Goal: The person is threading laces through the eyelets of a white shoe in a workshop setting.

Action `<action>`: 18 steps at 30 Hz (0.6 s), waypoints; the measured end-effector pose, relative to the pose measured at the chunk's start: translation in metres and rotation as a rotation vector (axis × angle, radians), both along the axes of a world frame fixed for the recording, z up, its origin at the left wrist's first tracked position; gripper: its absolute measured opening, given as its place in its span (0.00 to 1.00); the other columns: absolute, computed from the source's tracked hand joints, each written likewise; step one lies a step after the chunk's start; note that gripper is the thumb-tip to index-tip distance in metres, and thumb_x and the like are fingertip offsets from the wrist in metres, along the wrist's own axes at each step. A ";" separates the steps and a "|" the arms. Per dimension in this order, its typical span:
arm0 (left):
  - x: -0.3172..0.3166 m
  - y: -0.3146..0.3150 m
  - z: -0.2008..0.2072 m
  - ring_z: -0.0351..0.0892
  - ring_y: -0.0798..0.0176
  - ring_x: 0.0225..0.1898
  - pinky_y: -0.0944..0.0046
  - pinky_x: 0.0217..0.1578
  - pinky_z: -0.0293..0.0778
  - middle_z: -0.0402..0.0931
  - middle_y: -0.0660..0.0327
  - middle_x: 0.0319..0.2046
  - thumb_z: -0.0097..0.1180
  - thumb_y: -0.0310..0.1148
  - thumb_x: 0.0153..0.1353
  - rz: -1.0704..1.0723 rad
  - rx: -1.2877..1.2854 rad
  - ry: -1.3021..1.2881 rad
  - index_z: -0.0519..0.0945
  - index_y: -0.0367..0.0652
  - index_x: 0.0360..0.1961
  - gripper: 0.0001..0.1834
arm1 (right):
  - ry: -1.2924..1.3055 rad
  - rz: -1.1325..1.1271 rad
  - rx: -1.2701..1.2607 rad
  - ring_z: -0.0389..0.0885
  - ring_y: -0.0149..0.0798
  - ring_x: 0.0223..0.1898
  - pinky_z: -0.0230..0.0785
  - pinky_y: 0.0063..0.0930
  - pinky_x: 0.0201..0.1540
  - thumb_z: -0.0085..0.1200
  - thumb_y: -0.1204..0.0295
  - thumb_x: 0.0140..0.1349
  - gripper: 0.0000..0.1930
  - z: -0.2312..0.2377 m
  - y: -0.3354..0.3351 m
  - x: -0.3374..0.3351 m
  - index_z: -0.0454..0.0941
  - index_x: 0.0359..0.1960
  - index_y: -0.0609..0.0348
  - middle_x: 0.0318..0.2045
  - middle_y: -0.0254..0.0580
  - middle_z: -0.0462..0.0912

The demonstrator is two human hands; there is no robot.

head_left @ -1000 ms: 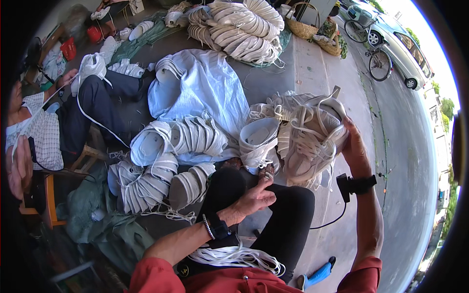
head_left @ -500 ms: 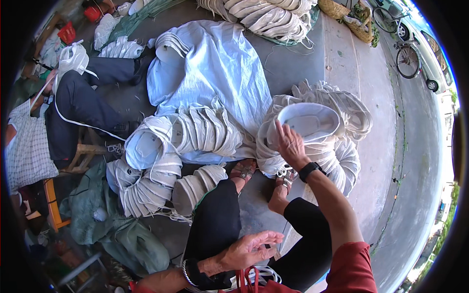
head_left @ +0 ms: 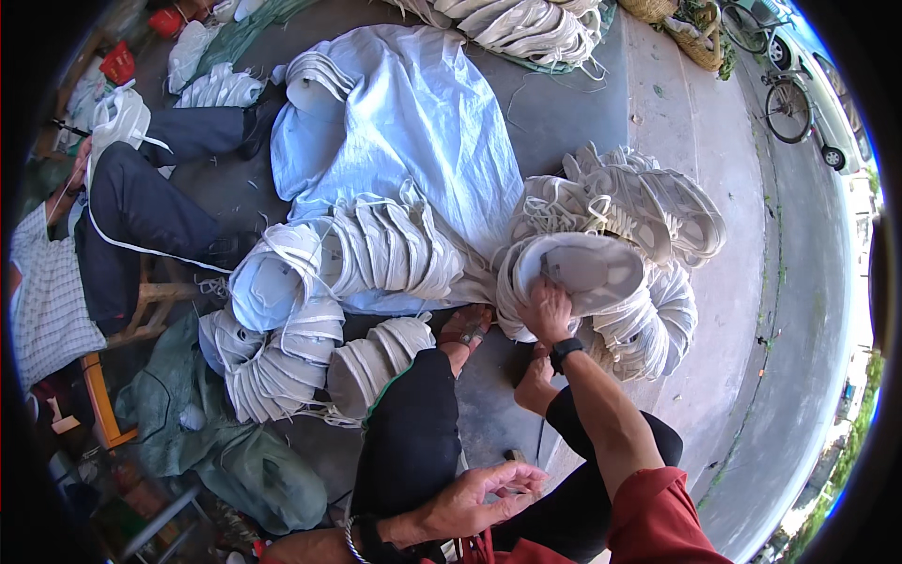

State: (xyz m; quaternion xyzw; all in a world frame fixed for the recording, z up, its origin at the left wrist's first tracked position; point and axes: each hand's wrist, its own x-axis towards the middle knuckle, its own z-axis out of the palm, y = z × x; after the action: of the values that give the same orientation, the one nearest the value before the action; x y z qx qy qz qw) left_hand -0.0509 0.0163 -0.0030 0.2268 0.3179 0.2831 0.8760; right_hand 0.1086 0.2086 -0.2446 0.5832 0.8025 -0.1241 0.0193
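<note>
My right hand (head_left: 548, 312) closes its fingers on the near-left rim of a white shoe upper (head_left: 590, 268). The upper lies opening-up on a pile of nested white shoe uppers (head_left: 648, 202), and its pale inner bottom shows. The fingertips are partly hidden inside the rim. My left hand (head_left: 484, 496) hovers over my lap, palm inward, fingers a little bent and apart, holding nothing. Left of my feet lie more stacked shoe uppers (head_left: 399, 249) with loose laces, the nearest-facing one (head_left: 268, 287) showing its blue-white inside.
A white woven sheet (head_left: 413, 122) spreads ahead on the ground. At left a seated person (head_left: 56, 282) holds a white shoe upper (head_left: 122, 122) with a long lace. Green sacking (head_left: 254, 470) lies at lower left. Baskets (head_left: 697, 42), a bicycle (head_left: 787, 111) and a car (head_left: 834, 103) stand at far right.
The top shoe upper has come down and nearer onto the pile. My right hand has moved nearer with it, its fingers now curled at the rim. My left hand has lowered slightly.
</note>
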 end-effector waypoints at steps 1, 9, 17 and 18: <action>0.000 -0.001 0.000 0.67 0.65 0.53 0.65 0.55 0.60 0.70 0.56 0.49 0.45 0.30 0.63 0.035 -0.007 -0.020 0.64 0.34 0.54 0.19 | 0.051 -0.045 0.007 0.71 0.53 0.43 0.68 0.43 0.42 0.62 0.61 0.39 0.24 0.000 -0.012 0.006 0.70 0.36 0.60 0.37 0.47 0.75; -0.003 -0.007 -0.006 0.68 0.68 0.50 0.66 0.53 0.62 0.71 0.57 0.46 0.45 0.29 0.63 0.067 -0.020 -0.015 0.67 0.34 0.52 0.17 | 0.041 -0.036 0.022 0.67 0.51 0.46 0.64 0.40 0.47 0.64 0.59 0.39 0.30 0.002 -0.065 0.048 0.70 0.41 0.66 0.40 0.50 0.73; -0.008 -0.004 -0.005 0.69 0.69 0.48 0.68 0.51 0.62 0.72 0.59 0.43 0.45 0.29 0.63 0.073 -0.034 -0.009 0.67 0.34 0.51 0.16 | -0.003 -0.170 -0.131 0.71 0.53 0.42 0.66 0.41 0.44 0.62 0.55 0.43 0.26 -0.005 -0.077 0.052 0.75 0.34 0.67 0.37 0.55 0.75; -0.007 -0.004 -0.005 0.69 0.69 0.48 0.68 0.51 0.62 0.72 0.59 0.43 0.45 0.29 0.63 0.066 -0.051 -0.010 0.67 0.34 0.51 0.16 | 0.028 -0.222 -0.116 0.73 0.56 0.40 0.67 0.43 0.42 0.61 0.53 0.44 0.25 -0.008 -0.082 0.052 0.77 0.30 0.67 0.34 0.59 0.75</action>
State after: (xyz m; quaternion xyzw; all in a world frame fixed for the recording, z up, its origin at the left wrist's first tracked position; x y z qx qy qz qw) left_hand -0.0583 0.0122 -0.0080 0.1922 0.3280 0.3048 0.8732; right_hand 0.1605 0.1263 -0.2523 0.6645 0.7248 -0.1798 0.0279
